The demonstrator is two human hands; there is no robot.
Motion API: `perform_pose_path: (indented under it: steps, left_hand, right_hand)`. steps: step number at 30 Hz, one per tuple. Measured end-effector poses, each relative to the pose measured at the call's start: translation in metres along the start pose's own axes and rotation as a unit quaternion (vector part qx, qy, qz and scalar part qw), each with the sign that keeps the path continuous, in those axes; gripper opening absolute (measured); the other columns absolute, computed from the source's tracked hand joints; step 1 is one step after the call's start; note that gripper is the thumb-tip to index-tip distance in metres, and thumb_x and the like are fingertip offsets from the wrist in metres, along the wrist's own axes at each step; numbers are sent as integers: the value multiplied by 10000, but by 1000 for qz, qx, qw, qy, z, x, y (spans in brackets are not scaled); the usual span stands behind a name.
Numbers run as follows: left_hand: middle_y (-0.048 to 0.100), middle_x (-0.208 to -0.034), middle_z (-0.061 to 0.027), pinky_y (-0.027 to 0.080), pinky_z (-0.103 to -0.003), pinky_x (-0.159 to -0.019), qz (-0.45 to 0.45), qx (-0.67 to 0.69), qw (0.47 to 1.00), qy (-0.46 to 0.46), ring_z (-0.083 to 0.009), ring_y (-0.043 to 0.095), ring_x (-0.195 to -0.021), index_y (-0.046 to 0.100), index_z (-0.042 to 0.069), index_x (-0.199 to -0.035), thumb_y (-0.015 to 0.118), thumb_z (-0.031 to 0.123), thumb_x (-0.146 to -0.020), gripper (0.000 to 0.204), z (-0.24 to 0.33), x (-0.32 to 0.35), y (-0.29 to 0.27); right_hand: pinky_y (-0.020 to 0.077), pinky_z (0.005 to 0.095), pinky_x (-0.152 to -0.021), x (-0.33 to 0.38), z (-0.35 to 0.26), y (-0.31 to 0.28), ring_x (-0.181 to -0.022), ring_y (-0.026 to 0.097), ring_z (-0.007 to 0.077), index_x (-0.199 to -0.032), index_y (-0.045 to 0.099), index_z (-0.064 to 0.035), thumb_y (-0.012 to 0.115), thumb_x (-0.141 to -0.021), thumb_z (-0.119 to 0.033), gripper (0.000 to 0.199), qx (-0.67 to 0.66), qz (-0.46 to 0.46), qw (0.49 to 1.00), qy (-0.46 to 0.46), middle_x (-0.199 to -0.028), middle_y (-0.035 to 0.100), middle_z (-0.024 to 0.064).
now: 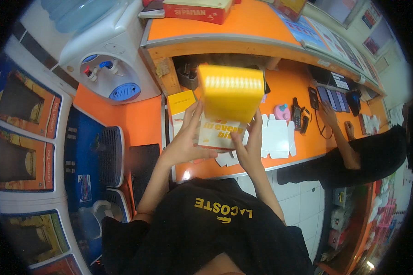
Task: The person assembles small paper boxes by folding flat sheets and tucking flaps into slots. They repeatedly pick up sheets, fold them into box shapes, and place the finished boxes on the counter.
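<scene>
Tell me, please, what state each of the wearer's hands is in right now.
Left hand: holding the yellow-and-white box at its left side.
Right hand: holding the same box at its right.

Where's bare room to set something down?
The raised orange shelf between the red box and printed sheets; also the lower counter right of the flat white carton. Crowded: beneath the held yellow box, around the pink bottle.

A yellow box [232, 101], its lower part white with yellow lettering, is held raised above the worktop [304, 149], toward its near edge.
</scene>
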State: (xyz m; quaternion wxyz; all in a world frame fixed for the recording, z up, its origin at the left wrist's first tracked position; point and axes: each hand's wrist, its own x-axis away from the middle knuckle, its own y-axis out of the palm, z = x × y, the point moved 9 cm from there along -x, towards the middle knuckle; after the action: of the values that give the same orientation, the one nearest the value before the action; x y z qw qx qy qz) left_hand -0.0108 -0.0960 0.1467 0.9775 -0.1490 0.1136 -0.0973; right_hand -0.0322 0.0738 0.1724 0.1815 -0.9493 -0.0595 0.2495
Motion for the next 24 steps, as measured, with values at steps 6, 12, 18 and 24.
perform_pose_path:
  steps: [6,12,18,24]
  left_hand:
    - [344,-1407,-207,511,-357,-953,154,33,977,-142,-329,420,-1309,256,82,-1516,726,147,-830,835,-65,28,-49]
    - [441,-1268,-231,457,-408,-961,246,-334,900,-131,-377,481,-1207,372,89,-1468,702,288,-847,731,-65,28,-85]
    - [400,-1394,-188,302,-532,-1096,76,-406,911,21,-396,364,-1325,436,147,-1430,751,464,-733,828,-74,-57,-66]
    - [377,-1418,-173,198,-685,-1066,39,-488,871,-31,-375,280,-1381,423,232,-1440,755,524,-683,876,-126,-52,-27]
  right_hand:
    - [500,353,-687,-45,45,78,-760,688,257,-1462,285,-108,569,-937,-117,597,-45,-39,995,85,-800,672,151]
    - [482,385,-645,-32,86,136,-636,634,284,-1412,416,-144,604,-905,-119,541,66,-141,985,75,-668,604,146]
    - [499,393,-636,-28,93,136,-631,636,303,-1399,437,-139,614,-905,-161,526,93,-152,981,79,-692,613,153]
    - [518,516,-802,7,140,158,-948,626,449,-1402,392,-47,484,-947,-291,524,304,-322,883,155,-1179,561,245]
